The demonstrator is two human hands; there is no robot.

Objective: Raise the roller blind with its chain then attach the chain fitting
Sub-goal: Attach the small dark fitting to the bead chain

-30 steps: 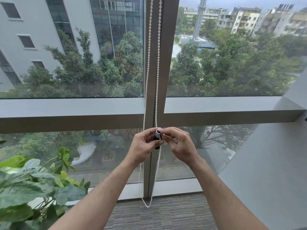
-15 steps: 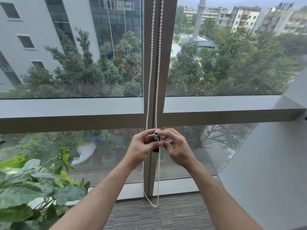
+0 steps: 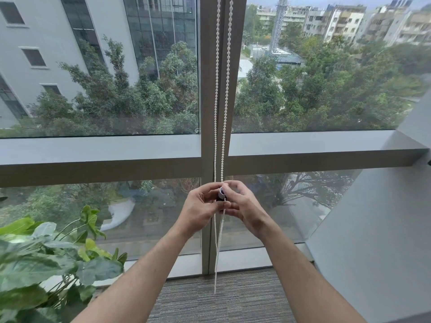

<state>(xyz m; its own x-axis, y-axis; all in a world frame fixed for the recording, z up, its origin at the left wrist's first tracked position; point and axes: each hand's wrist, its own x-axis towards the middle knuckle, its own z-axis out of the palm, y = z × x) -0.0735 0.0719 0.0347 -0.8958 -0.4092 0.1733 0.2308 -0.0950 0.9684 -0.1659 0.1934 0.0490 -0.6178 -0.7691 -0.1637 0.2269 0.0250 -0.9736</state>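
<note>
Where both hands meet, left hand (image 3: 201,207), right hand (image 3: 245,206), pinching chain fitting (image 3: 221,194), bead chain (image 3: 223,89).

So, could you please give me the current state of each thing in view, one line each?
Roller blind: out of view, so raised clear of the visible panes.
Bead chain: two strands hanging down the window post, loop near the carpet.
Chain fitting: held on the chain; closed or not, cannot tell.
Left hand: pinching the fitting.
Right hand: pinching it from the other side.
Potted plant: upright, untouched.

Two hands (image 3: 200,206) (image 3: 245,206), one chain (image 3: 225,89), one fitting (image 3: 221,194)
</note>
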